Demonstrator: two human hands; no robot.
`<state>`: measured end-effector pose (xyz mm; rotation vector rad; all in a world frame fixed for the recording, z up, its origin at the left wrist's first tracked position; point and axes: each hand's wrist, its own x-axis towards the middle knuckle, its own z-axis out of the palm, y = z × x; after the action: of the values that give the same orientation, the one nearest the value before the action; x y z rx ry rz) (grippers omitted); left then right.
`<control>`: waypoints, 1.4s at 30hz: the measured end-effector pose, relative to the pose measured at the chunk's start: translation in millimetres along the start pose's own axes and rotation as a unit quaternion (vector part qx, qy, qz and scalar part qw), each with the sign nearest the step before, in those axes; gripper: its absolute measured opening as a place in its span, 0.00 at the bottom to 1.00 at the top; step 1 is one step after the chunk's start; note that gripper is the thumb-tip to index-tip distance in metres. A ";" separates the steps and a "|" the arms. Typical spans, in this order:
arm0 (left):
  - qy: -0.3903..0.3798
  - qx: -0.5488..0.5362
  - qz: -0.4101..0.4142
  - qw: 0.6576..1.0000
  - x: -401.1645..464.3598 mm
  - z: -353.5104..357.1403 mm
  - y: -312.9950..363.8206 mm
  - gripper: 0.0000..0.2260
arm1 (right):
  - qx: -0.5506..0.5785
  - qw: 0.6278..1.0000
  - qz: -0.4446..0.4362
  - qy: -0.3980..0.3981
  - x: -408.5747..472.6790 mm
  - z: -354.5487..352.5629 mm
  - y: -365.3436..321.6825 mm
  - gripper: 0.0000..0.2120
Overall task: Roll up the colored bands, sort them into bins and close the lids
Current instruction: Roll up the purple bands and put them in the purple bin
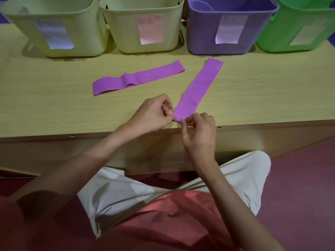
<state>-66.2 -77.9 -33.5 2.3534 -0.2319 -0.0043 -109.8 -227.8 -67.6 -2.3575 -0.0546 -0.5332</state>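
Looking down from head height, the view takes in a pale wooden table (54, 105) with a person seated at its near edge. Two purple bands lie on it. The near band (198, 87) runs at a slant from the table's front edge up toward the purple bin (203, 33), flat along most of its length. Its near end sits between both hands. The left hand (154, 113) has its fingers curled, with thumb and fingertips pinching the left corner of that end. The right hand (199, 134) also has curled fingers, its thumb and forefinger pinching the right corner, where the band's end looks slightly turned up. The far band (137, 77) lies well apart from the hands, stretched out left to right in the middle of the table, with a small wrinkle near its centre.

Four open bins stand in a row along the back of the table, side by side. From left to right: a cream bin (18, 24), a second cream bin (123, 33), the purple bin, and a green bin (282, 37) partly cut off at the right edge. Each has a pale paper label on its front; the writing is too blurred to read. What the bins hold cannot be seen.

Below the table are the person's bare forearms, light shorts (126, 196) and a red shirt (163, 223), over a dark red floor (299, 178).
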 end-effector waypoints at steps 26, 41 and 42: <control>0.038 0.151 0.250 0.956 1.4 4.3 -24.0 0.06 | 0.033 0.997 -0.068 -0.020 9.2 -1.2 22.9 0.04; 0.056 0.311 0.277 0.907 -8.6 7.7 -26.1 0.12 | 0.026 0.998 -0.045 0.020 14.0 3.3 21.2 0.03; 0.052 0.319 0.267 0.908 -9.7 7.2 -26.1 0.14 | 0.028 0.998 -0.049 0.018 14.8 2.0 22.2 0.04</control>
<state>-71.9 -63.1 -57.5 2.8319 -0.9397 0.5351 -91.4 -244.7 -77.2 -2.2992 -0.1669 -0.6148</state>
